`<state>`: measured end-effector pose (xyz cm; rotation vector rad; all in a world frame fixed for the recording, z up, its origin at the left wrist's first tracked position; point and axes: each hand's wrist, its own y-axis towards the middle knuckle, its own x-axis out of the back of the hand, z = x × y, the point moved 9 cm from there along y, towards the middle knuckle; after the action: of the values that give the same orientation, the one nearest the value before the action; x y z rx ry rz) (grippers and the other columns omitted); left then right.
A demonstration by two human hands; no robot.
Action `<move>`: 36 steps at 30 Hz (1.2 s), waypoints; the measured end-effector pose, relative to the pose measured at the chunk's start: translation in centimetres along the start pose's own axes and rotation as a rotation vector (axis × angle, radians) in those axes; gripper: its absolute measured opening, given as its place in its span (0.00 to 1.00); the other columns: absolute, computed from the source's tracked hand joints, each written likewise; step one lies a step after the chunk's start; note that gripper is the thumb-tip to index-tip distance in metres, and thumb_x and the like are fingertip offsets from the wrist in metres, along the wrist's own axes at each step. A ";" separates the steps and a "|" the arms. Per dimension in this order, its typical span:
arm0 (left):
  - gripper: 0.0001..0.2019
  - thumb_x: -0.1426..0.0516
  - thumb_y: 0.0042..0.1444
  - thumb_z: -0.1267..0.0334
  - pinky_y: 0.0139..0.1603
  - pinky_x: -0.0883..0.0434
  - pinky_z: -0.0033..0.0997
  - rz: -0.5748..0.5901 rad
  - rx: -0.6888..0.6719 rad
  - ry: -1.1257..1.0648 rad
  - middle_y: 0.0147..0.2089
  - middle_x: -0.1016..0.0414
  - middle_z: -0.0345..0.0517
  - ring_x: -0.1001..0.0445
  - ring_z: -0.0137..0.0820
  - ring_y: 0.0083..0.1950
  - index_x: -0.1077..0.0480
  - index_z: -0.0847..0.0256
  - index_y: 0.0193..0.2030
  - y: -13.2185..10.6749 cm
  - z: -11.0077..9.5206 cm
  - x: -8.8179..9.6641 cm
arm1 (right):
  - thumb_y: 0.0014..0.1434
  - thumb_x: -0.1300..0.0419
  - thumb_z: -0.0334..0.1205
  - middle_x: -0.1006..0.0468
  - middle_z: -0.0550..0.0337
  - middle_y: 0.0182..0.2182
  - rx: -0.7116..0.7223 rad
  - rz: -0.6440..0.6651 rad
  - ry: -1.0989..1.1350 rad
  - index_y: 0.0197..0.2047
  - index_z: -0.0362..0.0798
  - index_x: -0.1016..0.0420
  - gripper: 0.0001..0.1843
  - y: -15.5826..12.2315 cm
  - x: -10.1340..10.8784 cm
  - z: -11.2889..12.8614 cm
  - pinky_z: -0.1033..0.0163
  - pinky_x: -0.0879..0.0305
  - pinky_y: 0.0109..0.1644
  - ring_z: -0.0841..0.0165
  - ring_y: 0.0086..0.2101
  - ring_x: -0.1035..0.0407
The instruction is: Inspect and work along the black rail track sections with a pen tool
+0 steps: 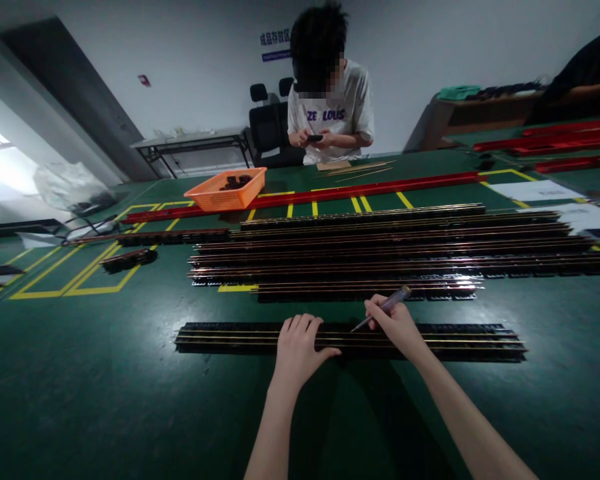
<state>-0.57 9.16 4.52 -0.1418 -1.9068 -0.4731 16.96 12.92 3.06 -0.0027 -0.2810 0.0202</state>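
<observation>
A long black strip assembly (pixel 220 339) with thin brass-coloured rods along it lies crosswise on the green table in front of me. My left hand (pixel 299 347) grips it left of its middle, fingers bent over the far edge and thumb spread out along the near side. In my right hand (pixel 394 325) is a screwdriver (pixel 395 300) with a translucent handle, held like a pen and slanting down to the left. Its tip meets or hovers just above the strip's far rod, to the right of my left hand; contact cannot be made out.
Behind the strip lie several similar black strips (pixel 380 250) with rods. An orange basket (pixel 230 193) holding dark parts stands farther back, beside a long red bar (pixel 310 198). Across the table a person (pixel 330 100) holds a phone. A short dark bundle (pixel 129 259) lies left.
</observation>
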 end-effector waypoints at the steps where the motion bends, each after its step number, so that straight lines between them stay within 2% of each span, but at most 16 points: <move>1: 0.23 0.38 0.45 0.48 0.49 0.33 0.48 -0.002 0.000 0.000 0.43 0.27 0.46 0.29 0.40 0.46 0.33 0.59 0.44 0.0 0.0 0.0 | 0.54 0.46 0.52 0.34 0.66 0.13 0.000 -0.004 0.004 0.21 0.49 0.36 0.18 0.0 0.2 -0.1 0.64 0.42 0.30 0.70 0.19 0.39; 8: 0.23 0.39 0.45 0.47 0.49 0.33 0.47 0.001 -0.005 -0.015 0.43 0.27 0.47 0.29 0.40 0.46 0.32 0.59 0.44 -0.1 0.1 -0.1 | 0.54 0.46 0.51 0.35 0.66 0.13 -0.023 -0.057 0.063 0.20 0.49 0.38 0.18 0.0 1.0 -1.1 0.65 0.42 0.28 0.71 0.18 0.39; 14: 0.24 0.39 0.45 0.47 0.50 0.33 0.47 0.006 -0.007 -0.031 0.44 0.27 0.47 0.29 0.39 0.47 0.32 0.60 0.45 -0.1 0.2 -0.2 | 0.53 0.47 0.45 0.37 0.67 0.12 -0.017 -0.103 0.110 0.18 0.49 0.37 0.15 -0.2 1.6 -0.8 0.66 0.43 0.27 0.72 0.18 0.41; 21: 0.24 0.39 0.45 0.48 0.50 0.33 0.48 0.010 -0.012 -0.026 0.44 0.27 0.48 0.29 0.40 0.47 0.32 0.61 0.45 0.0 0.2 -0.2 | 0.53 0.47 0.44 0.38 0.66 0.12 -0.030 -0.165 0.134 0.17 0.49 0.38 0.16 -0.2 2.1 -1.2 0.66 0.46 0.24 0.73 0.17 0.44; 28: 0.24 0.40 0.47 0.46 0.50 0.34 0.48 0.004 -0.027 -0.010 0.45 0.27 0.47 0.30 0.40 0.47 0.33 0.61 0.45 -0.1 0.3 -0.4 | 0.56 0.47 0.45 0.40 0.67 0.12 -0.006 -0.136 0.157 0.18 0.48 0.37 0.17 -0.1 1.9 -1.6 0.67 0.47 0.23 0.74 0.17 0.44; 36: 0.24 0.41 0.48 0.46 0.50 0.34 0.47 0.005 -0.030 0.001 0.45 0.27 0.47 0.30 0.40 0.47 0.33 0.59 0.47 -0.6 1.6 0.3 | 0.56 0.47 0.46 0.39 0.67 0.13 0.022 -0.184 0.175 0.18 0.49 0.39 0.18 0.1 0.2 -1.1 0.67 0.48 0.22 0.74 0.16 0.45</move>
<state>-2.27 9.25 4.20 -0.1657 -1.8983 -0.4990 17.44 12.99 2.01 0.0432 -0.1049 -0.1590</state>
